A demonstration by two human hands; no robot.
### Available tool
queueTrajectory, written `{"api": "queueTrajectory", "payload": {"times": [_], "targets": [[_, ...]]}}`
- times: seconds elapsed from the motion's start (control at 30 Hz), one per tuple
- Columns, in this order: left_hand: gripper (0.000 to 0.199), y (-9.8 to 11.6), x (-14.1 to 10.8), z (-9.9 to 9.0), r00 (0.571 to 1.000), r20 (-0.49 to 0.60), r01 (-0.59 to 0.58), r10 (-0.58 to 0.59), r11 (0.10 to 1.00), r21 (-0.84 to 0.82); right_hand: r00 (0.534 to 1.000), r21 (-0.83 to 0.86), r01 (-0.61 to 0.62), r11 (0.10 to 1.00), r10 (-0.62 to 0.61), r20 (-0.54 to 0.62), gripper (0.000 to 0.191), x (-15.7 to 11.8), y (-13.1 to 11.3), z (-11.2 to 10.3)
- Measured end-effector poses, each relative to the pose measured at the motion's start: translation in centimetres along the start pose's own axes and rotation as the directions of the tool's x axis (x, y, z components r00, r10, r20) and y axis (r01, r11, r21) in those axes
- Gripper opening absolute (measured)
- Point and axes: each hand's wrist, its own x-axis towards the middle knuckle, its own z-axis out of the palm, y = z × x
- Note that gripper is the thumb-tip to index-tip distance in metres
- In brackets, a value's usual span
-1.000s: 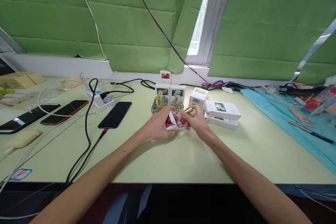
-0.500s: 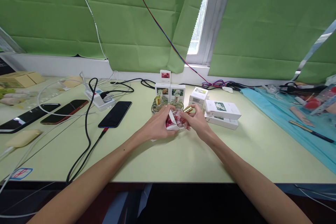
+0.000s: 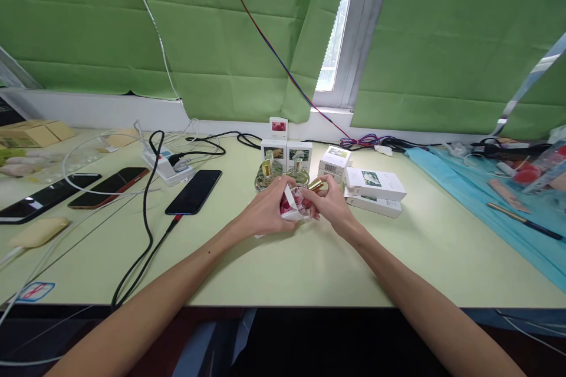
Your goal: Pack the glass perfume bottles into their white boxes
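Note:
My left hand point(image 3: 270, 209) is closed around a small white box point(image 3: 289, 207) whose inside shows a pink flower print. In my right hand point(image 3: 332, 203) is a glass perfume bottle point(image 3: 303, 200) with a gold cap point(image 3: 315, 184), tilted, its base at the box's open end. How far the glass sits inside the box is partly hidden by fingers. Just behind my hands stand other perfume bottles point(image 3: 266, 174) with gold tops, one of them point(image 3: 299, 173) in front of upright white boxes point(image 3: 299, 154).
White flower-print boxes point(image 3: 375, 181) lie stacked to the right, beside another pile point(image 3: 335, 159). Phones point(image 3: 193, 192), a power strip point(image 3: 168, 168) and black cables are on the left. Blue plastic sheeting point(image 3: 477, 200) with a brush-like stick point(image 3: 524, 221) covers the right side.
The bottle and its gold cap have shifted very slightly toward the box. Both hands keep nearly the same place and grip.

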Motion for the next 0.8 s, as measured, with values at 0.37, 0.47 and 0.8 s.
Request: {"api": "queueTrajectory", "payload": {"times": [0.37,0.47,0.8], "targets": [[0.062,-0.29,0.04,0.2,0.999,-0.036,-0.017,0.015,0.999,-0.046,1.0,-0.013,-0.003,1.0,0.003,-0.009,0.051,-0.07,0.01,0.33],[0.062,-0.26,0.04,0.24,0.999,-0.044,-0.015,0.014,0.999,-0.039,1.0,-0.022,-0.01,1.0,0.009,-0.007,0.052,-0.09,0.0,0.31],[0.056,-0.42,0.17,0.5,0.996,-0.078,-0.039,0.039,0.999,-0.004,1.0,-0.017,-0.019,1.0,0.019,0.015,0.052,-0.2,-0.08,0.41]]}}
